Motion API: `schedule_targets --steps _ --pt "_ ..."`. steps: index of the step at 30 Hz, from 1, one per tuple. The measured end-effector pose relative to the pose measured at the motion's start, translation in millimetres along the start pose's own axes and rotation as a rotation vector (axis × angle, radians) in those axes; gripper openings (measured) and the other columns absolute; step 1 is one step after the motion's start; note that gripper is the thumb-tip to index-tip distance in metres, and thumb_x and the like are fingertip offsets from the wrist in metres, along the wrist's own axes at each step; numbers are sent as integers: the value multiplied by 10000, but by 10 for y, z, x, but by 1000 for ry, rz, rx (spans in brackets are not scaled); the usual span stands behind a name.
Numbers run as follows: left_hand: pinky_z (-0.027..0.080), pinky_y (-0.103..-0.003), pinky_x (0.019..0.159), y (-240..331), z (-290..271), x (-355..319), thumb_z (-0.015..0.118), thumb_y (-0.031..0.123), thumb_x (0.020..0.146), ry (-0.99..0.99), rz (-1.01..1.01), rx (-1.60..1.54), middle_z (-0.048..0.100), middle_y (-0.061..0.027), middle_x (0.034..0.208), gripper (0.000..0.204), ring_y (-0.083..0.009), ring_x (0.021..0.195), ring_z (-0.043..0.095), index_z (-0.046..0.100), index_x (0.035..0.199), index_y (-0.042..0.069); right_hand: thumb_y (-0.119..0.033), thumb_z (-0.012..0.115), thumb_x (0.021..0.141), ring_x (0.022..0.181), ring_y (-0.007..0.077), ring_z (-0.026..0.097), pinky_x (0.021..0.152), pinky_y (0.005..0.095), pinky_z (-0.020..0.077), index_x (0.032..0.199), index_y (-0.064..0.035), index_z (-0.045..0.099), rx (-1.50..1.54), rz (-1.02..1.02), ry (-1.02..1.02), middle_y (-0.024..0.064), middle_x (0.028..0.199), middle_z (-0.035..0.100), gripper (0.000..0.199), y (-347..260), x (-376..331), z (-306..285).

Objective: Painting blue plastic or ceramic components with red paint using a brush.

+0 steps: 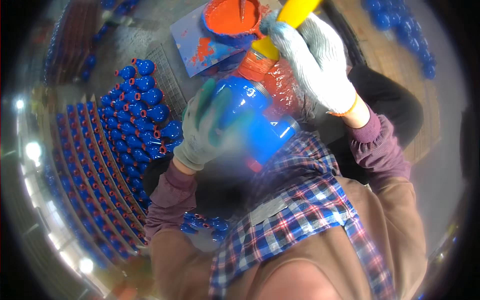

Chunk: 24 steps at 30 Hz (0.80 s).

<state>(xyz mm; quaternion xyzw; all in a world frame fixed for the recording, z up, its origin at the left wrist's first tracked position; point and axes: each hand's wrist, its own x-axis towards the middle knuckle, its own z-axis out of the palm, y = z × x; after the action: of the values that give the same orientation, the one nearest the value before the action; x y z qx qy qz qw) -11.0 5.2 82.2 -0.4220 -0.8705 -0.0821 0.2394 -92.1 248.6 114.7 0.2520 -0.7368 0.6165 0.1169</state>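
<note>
My right hand (322, 65), in a white knit glove, is closed around a paintbrush (266, 49) with a yellow handle. Its bristles are loaded with orange-red paint and point down beside a glossy blue rounded metal part (245, 97). That part has cylindrical ends, one with a bare metal rim, and a reddish patch at its lower end. Over its left side lies my left hand (204, 125), gloved in grey and green, its fingers curled onto the surface and partly blurred. The lower part of the blue piece is smeared by motion.
A pot of orange paint (232, 17) with a stick in it stands on a paint-spotted board (200, 47) ahead. Reddish plastic wrap (282, 85) lies behind the part. Many blue parts with red rims (135, 110) are lined up left; more blue parts (400, 25) lie far right.
</note>
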Motion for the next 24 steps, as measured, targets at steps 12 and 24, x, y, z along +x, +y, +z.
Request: schedule_targets --steps 12,24 --pt "485 -373 953 329 32 103 815 90 707 375 -643 -550 548 -152 1242 589 -280 1119 562 553 1227 -1 -100 594 942 892 198 700 807 301 549 1090 19 623 235 -14 204 124 980 693 192 -28 -386 75" --pt "520 -399 938 232 148 -112 569 259 969 249 -996 -1136 612 -116 1251 443 -239 1098 620 510 1358 56 -27 647 847 885 280 661 773 337 524 1041 -4 668 15 -244 99 131 1009 669 197 -19 -410 17"
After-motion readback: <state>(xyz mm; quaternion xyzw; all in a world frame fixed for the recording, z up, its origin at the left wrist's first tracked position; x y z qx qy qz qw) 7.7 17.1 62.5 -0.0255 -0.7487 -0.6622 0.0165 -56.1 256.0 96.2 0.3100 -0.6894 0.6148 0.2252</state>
